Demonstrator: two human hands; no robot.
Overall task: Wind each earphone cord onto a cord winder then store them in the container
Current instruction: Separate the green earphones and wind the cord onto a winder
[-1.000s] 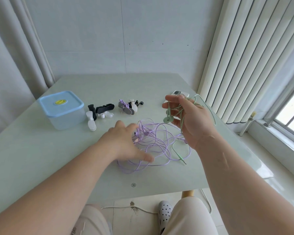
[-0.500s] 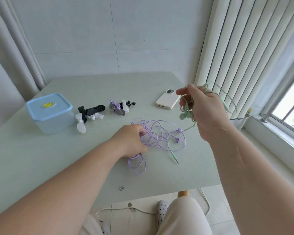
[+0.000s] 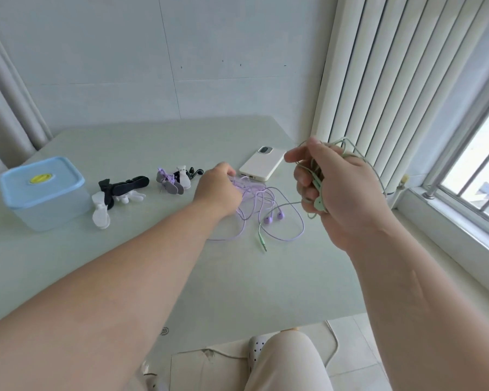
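Observation:
My right hand (image 3: 342, 190) is raised above the table's right side and grips a bunched green earphone cord (image 3: 318, 203); its plug end (image 3: 261, 239) trails down onto the table. My left hand (image 3: 218, 187) rests on the tangled purple earphone cord (image 3: 266, 213) at the table's middle, fingers curled into the tangle. Two purple earbuds (image 3: 274, 217) lie loose beside it. White and black cord winders (image 3: 116, 197) lie left of centre. A purple cord wound on a winder (image 3: 170, 183) lies behind them.
A clear container with a blue lid (image 3: 41, 190), shut, stands at the table's left. A white phone (image 3: 261, 165) lies behind the purple tangle. Vertical blinds (image 3: 393, 80) and a window sill border the table's right edge. My knee and a shoe show below the near edge.
My right hand lifted the green cord higher and to the right, off the purple tangle. My left hand slid further back over the purple cord, which has spread out.

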